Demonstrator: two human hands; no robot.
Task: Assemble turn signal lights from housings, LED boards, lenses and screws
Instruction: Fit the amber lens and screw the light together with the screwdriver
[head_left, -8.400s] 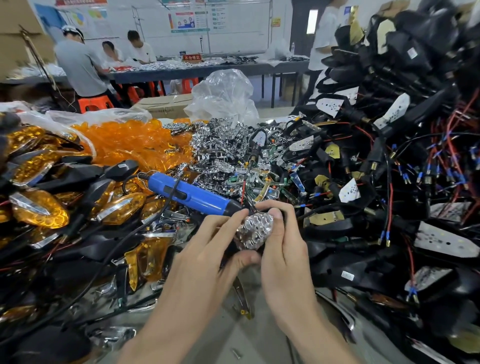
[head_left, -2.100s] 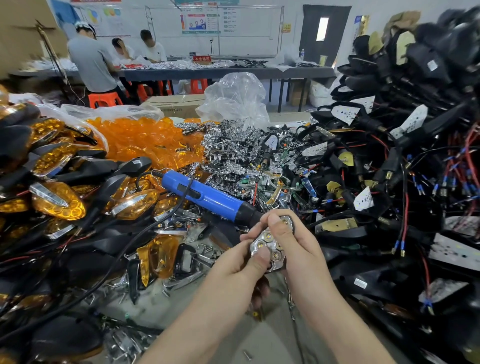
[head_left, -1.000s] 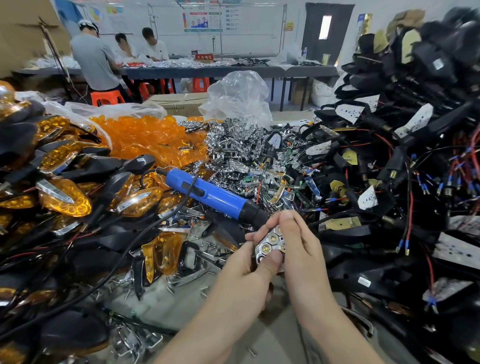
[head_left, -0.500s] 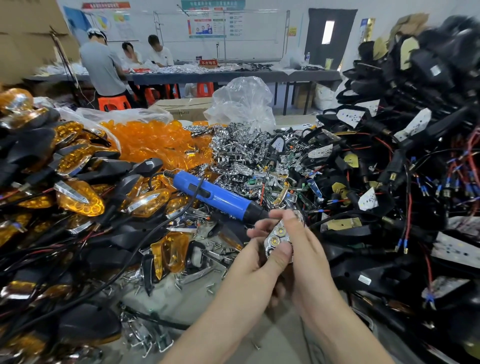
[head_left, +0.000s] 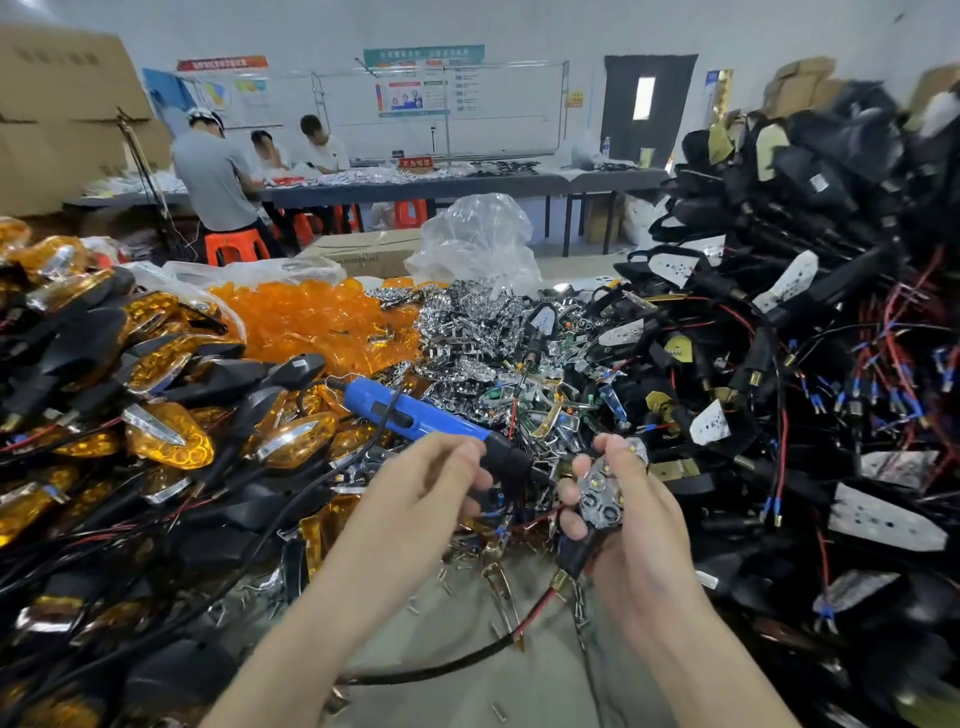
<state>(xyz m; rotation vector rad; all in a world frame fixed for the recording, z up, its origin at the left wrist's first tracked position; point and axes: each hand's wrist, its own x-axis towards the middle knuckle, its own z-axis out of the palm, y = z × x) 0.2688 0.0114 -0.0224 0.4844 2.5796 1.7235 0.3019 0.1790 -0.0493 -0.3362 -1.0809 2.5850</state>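
My right hand grips a partly built turn signal: a black housing with a chrome reflector and LED spots facing up, thumb on its top end. Its black cable trails down over the table. My left hand is at the black front end of the blue electric screwdriver, fingers above and thumb below curling round it. The screwdriver lies on the parts pile, pointing right.
Finished amber lights are heaped at left, loose orange lenses and chrome reflectors behind, wired black housings stacked high at right. Small screws lie scattered on the grey table. People work at a far table.
My left hand let go of the turn signal and moved left to the screwdriver's front end. My right hand now holds the signal alone, slightly to the right.
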